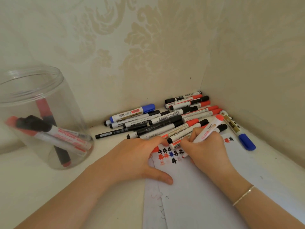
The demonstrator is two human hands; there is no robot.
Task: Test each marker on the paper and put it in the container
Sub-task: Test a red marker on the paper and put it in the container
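My right hand [206, 149] grips a white marker with a red end [209, 129], its tip down on the white paper [198, 195] among red, black and blue test marks [171, 154]. My left hand [137, 157] lies on the paper's left edge, and a red cap [155, 149] shows at its fingertips. Whether the fingers pinch that cap is hidden. A clear plastic jar [39, 113] stands at the left with several red and black markers inside. A pile of markers [165, 119] lies in the corner behind my hands.
Patterned walls meet in a corner just behind the marker pile. A blue-capped marker [239, 131] lies apart at the right beside the paper. A second sheet with scribbles [155, 204] sticks out under the paper near the front.
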